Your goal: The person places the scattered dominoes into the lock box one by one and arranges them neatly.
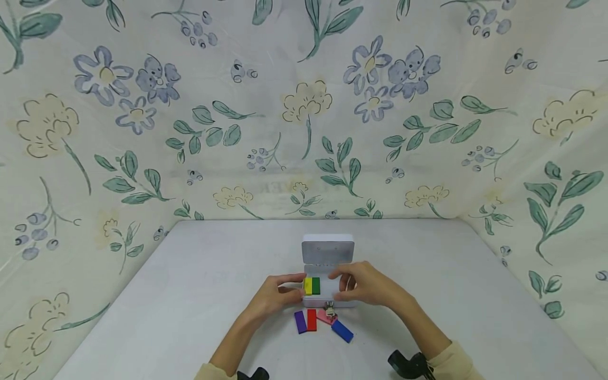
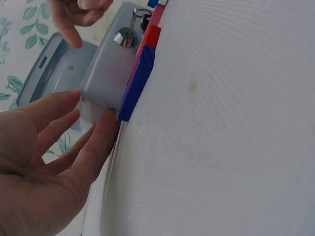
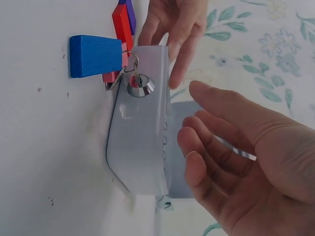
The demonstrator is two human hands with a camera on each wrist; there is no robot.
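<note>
A small grey metal box [image 1: 313,302] stands on the table with its lid [image 1: 328,252] raised at the back. Inside, at the left end, a yellow block [image 1: 308,286] and a green block [image 1: 315,286] lie side by side. My left hand [image 1: 275,292] touches the box's left end with its fingertips, thumb low near the table. Over the right part of the box hovers my right hand [image 1: 368,284], fingers loosely bent and nothing between them in the right wrist view. A key sits in the front lock [image 3: 141,86], hung with a ring.
In front of the box lie a purple block [image 1: 301,322], a red block [image 1: 311,320], a pink piece [image 1: 324,316] beneath the keys, and a blue block [image 1: 342,331] at an angle. White table [image 1: 190,295] surrounds them; a floral curtain [image 1: 266,137] rises behind.
</note>
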